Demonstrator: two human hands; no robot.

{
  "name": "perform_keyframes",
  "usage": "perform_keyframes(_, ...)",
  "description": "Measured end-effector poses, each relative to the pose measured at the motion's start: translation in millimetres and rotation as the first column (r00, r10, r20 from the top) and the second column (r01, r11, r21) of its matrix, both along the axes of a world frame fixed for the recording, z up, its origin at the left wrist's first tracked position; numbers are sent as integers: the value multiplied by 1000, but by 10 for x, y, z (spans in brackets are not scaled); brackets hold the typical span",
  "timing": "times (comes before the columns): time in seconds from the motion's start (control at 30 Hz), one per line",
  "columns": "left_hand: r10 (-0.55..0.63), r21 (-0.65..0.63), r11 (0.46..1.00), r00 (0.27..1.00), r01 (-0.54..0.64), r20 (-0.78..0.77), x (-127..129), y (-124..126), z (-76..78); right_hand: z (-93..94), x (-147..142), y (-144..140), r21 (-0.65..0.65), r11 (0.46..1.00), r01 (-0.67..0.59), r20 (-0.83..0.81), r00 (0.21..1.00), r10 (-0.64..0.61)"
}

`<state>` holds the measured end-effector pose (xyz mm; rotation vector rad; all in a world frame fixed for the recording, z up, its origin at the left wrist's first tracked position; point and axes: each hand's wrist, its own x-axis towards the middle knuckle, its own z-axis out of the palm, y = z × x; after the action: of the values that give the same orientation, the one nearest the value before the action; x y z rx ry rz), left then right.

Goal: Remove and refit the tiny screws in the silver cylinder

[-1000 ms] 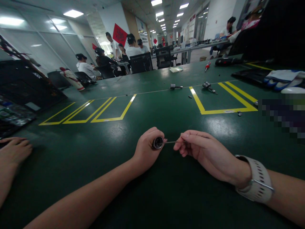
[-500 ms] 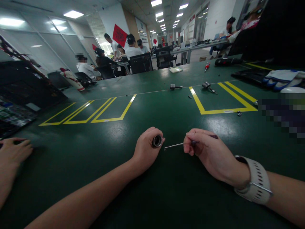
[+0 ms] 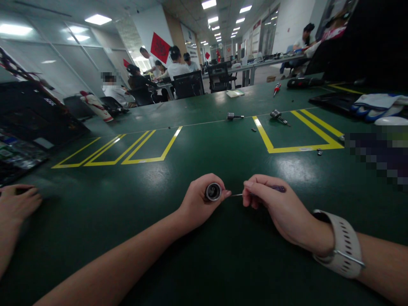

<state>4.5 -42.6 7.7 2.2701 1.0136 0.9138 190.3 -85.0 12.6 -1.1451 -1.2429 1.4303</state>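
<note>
My left hand [image 3: 199, 199] is closed around a hollow metal cylinder [image 3: 213, 192], its open end facing me and its dark inside showing. Between the fingers of my right hand [image 3: 270, 197] is a slim hand tool with a thin metal shaft [image 3: 236, 195] and a dark purple handle [image 3: 278, 188]. The shaft points left and reaches my left thumb and fingertips beside the cylinder. Its tip is hidden there, so I cannot tell whether it touches the cylinder. A pale watch strap [image 3: 344, 244] circles my right wrist.
Two metal parts with shafts [image 3: 235, 116] [image 3: 280, 117] lie ahead on the green table [image 3: 204, 144], near small dark pieces [image 3: 319, 152] and yellow tape. A red screwdriver [image 3: 277, 89] and gloves [image 3: 381, 106] lie farther back. Another person's hand [image 3: 19, 202] rests at left.
The tool has moved left and its tip, visible before, is now behind my left fingertips. My left hand has shifted slightly right and down, turning the cylinder's opening more toward me.
</note>
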Motion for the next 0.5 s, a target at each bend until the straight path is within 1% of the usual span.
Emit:
perform_keyframes(0.07, -47, -24, 999, 998, 46, -30, -2, 0, -1, 3, -6, 3, -3, 999, 49, 11, 999, -49)
perform_keyframes(0.13, -60, -30, 998, 995, 58, -76, -7, 5, -5, 13, -6, 15, -3, 994, 109, 8, 994, -109)
perform_keyframes(0.3, -83, -53, 996, 972, 72, -220, -18, 11, -13, 60, 19, 61, -23, 964, 265, -88, 960, -266)
perform_keyframes(0.4, -82, -47, 996, 966, 73, -244, -19, 8, -14, 74, 28, 65, -43, 958, 284, -161, 944, -288)
perform_keyframes(0.5, -45, -9, 999, 971, 44, -234, -18, 2, -16, 65, 29, 53, -20, 965, 261, -250, 933, -257)
